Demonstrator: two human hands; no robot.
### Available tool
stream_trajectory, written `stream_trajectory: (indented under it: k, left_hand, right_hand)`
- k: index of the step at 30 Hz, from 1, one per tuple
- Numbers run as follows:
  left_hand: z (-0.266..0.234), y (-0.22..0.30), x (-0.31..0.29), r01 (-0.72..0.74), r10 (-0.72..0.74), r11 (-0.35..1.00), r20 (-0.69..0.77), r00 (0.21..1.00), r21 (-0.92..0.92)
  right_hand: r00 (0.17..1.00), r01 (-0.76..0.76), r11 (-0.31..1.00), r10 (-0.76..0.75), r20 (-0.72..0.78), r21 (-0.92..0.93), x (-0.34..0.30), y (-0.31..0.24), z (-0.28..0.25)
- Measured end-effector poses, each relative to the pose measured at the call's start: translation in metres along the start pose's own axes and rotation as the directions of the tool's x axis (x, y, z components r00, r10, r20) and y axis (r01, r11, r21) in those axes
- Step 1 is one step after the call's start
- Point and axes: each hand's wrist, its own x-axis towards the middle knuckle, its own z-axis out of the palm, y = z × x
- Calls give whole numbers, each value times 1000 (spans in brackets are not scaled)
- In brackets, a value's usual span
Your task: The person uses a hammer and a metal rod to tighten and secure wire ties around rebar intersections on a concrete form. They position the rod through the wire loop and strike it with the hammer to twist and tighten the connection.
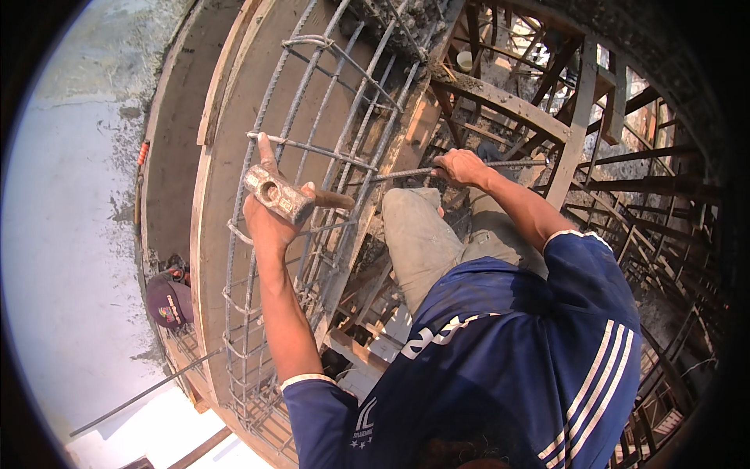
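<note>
1. The hammer [277, 195] is in the left hand [272, 227], over the steel cage [312, 148]; its blocky metal head is worn and speckled, with a round-edged hole in the side, and its short wooden handle points right.
2. The left index finger stretches straight out toward the far side, its tip at a crosspiece of the cage; I cannot tell whether it presses there. The thumb lies against the head, and the other fingers are mostly hidden behind it.
3. The right hand [462, 167] has its fingers curled closed around a ribbed steel rod [406, 173], which runs from the cage's right edge out past the hand.
4. The cage is made of long, ribbed grey bars crossed by bent ties, curving from far to near.
5. Left of it stands a smooth, grey-brown formwork panel [226, 156] edged with rough wood.
6. To the right, a rough timber frame [500, 102] spans a tangle of props.
7. Farther left, a dark rounded cap [169, 302] shows beside a pale, patchy wall [78, 195].
</note>
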Motion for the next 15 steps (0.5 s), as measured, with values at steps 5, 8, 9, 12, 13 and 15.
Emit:
stream_trajectory:
  k: [5, 8, 9, 12, 13, 15]
  left_hand:
    - [5, -13, -6, -54, 54, 998, 0, 999, 36]
    - [5, -11, -1, -29, 29, 999, -7, 1000, 26]
    - [6, -12, -1, -24, 24, 1000, 2, 1000, 2]
    - [0, -6, -1, -20, 21, 998, 18, 1000, -54]
    - [-3, 0, 0, -16, 17, 997, 19, 1000, -75]
    - [-5, 2, -1, -27, 28, 996, 10, 1000, -80]
  right_hand:
    - [865, -457, 873, 481, -142, 169, 11, 24, -21]
    - [933, -339, 930, 352, -77, 141, -5, -18, 11]
    - [952, -306, 943, 307, 11, 131, -10, -30, 12]
    - [943, -333, 939, 331, 30, 88, -11, -29, 19]
    - [952, -305, 949, 306, 6, 77, -8, -22, 13]
    - [967, -249, 967, 251, -41, 48, 5, 8, -17]
